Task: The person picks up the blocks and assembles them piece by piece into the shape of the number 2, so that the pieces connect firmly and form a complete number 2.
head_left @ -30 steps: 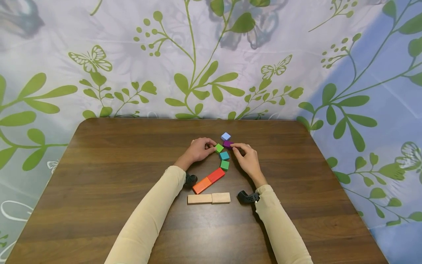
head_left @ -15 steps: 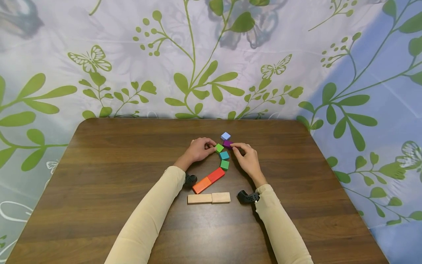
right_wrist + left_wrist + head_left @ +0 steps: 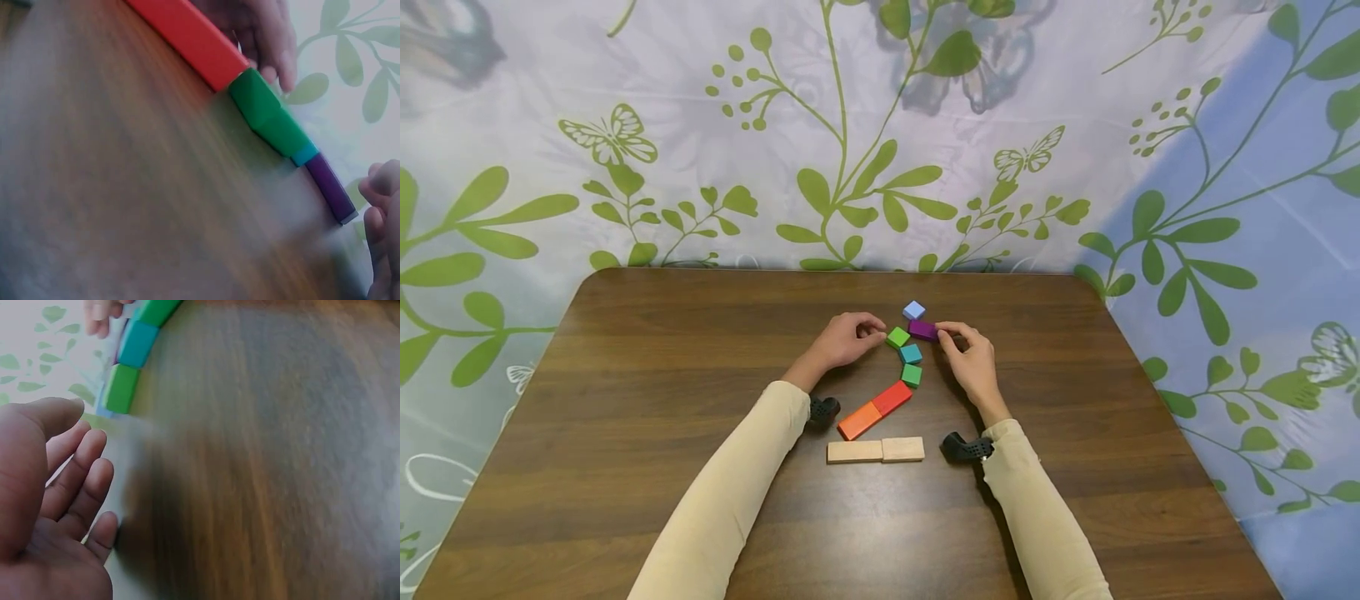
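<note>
A curved line of coloured blocks lies on the table. My left hand [image 3: 847, 340] hovers just left of the lime green block [image 3: 898, 337], fingers loosely bent with nothing between them; a gap shows in the left wrist view. At the right end of the purple block [image 3: 922, 331] are the fingertips of my right hand [image 3: 972, 360]. In the right wrist view that purple block [image 3: 330, 188] stands free of the loosely bent fingers. Behind it sits a light blue block [image 3: 913, 310]. Nearer are a teal block [image 3: 911, 354] and a green block [image 3: 912, 376].
A red block [image 3: 892, 398] and an orange block [image 3: 859, 422] lie end to end on a slant below the green one. Two plain wooden blocks [image 3: 854, 452] form a row nearer the front. Patterned cloth [image 3: 842, 125] hangs behind the brown table [image 3: 685, 333].
My left hand has let go of the lime green block and drawn back to the left. My right hand has slid slightly right off the purple block, whose whole top now shows.
</note>
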Available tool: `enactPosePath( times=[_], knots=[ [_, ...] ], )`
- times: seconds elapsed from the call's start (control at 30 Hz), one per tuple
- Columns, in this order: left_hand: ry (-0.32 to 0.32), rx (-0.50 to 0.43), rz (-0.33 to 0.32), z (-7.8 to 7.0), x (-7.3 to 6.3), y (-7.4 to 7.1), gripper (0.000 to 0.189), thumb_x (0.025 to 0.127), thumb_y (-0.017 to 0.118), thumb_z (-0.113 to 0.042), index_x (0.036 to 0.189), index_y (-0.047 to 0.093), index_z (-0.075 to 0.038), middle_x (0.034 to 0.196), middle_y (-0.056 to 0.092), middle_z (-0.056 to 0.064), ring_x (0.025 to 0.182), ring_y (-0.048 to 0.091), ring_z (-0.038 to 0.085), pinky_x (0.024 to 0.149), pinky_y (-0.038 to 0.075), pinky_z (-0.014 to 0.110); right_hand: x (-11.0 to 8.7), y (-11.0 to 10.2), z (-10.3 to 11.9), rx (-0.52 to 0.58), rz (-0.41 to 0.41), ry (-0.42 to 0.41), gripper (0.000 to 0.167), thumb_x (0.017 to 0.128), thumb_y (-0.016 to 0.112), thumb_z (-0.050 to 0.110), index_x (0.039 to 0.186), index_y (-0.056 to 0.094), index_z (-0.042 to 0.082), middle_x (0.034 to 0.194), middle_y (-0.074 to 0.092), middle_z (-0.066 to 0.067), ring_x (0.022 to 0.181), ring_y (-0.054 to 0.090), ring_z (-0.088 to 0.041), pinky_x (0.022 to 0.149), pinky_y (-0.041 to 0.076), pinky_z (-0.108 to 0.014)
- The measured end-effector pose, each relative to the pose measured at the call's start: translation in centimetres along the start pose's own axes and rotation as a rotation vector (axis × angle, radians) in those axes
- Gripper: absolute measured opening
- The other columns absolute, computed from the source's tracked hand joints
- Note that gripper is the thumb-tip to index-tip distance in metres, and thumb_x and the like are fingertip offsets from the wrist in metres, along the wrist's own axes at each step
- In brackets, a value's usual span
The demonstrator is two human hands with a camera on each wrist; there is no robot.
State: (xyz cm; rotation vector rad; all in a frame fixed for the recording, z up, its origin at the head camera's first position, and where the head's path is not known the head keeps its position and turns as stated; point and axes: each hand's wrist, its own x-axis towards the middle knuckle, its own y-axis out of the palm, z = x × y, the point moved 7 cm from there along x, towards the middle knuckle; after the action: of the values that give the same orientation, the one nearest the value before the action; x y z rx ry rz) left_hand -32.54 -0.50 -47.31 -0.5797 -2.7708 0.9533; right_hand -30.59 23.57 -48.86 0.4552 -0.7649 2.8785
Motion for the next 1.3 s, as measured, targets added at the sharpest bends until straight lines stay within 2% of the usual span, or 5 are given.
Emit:
enactPosePath(
  times=[0.23, 0.43, 0.57, 1.0, 1.3],
  knots=[
    [-0.013, -0.075, -0.053, 0.8, -1.9, -1.6, 0.028, 0.103, 0.065, -0.026, 0.123, 0.073, -0.008, 0.111, 0.073, 0.008, 0.1, 0.065, 0.023, 0.09, 0.053, 0.039, 0.1, 0.2, 0.1, -0.046, 0.013, -0.006, 0.021, 0.099, 0.072, 0.019, 0.119, 0.076, 0.014, 0.113, 0.074, -0.009, 0.1, 0.07, -0.026, 0.092, 0.055, -0.042],
    [-0.044, -0.16, -0.136, 1.6, -3.5, -2.9, 0.029, 0.104, 0.064, -0.026, 0.125, 0.073, -0.007, 0.117, 0.074, 0.009, 0.104, 0.066, 0.025, 0.091, 0.053, 0.042, 0.3, 0.6, 0.1, -0.092, 0.03, -0.012, 0.027, 0.097, 0.073, 0.015, 0.124, 0.074, 0.012, 0.12, 0.071, -0.013, 0.109, 0.069, -0.029, 0.098, 0.055, -0.042],
    [-0.021, -0.2, -0.204, 2.0, -4.4, -3.5, 0.028, 0.104, 0.064, -0.024, 0.123, 0.073, -0.005, 0.117, 0.074, 0.01, 0.102, 0.066, 0.025, 0.091, 0.053, 0.042, 0.3, 0.8, 0.4, -0.133, 0.043, -0.026, 0.029, 0.096, 0.074, 0.014, 0.126, 0.073, 0.009, 0.123, 0.071, -0.014, 0.11, 0.069, -0.031, 0.098, 0.055, -0.042],
    [-0.09, -0.363, -0.256, 4.2, -6.2, -3.7, 0.031, 0.105, 0.063, -0.025, 0.126, 0.071, -0.004, 0.11, 0.074, 0.013, 0.097, 0.069, 0.024, 0.081, 0.055, 0.03, 0.2, 1.1, 0.6, -0.2, 0.065, -0.041, 0.036, 0.095, 0.075, 0.015, 0.13, 0.071, 0.006, 0.126, 0.07, -0.018, 0.107, 0.069, -0.034, 0.097, 0.055, -0.046],
    [-0.082, -0.487, -0.304, 5.1, -6.7, -3.7, 0.033, 0.105, 0.063, -0.026, 0.125, 0.07, -0.002, 0.11, 0.074, 0.017, 0.096, 0.071, 0.027, 0.08, 0.057, 0.025, 0.1, 1.1, 0.6, -0.231, 0.068, -0.033, 0.036, 0.095, 0.076, 0.016, 0.129, 0.071, 0.006, 0.126, 0.07, -0.019, 0.107, 0.071, -0.034, 0.097, 0.055, -0.047]
  ],
)
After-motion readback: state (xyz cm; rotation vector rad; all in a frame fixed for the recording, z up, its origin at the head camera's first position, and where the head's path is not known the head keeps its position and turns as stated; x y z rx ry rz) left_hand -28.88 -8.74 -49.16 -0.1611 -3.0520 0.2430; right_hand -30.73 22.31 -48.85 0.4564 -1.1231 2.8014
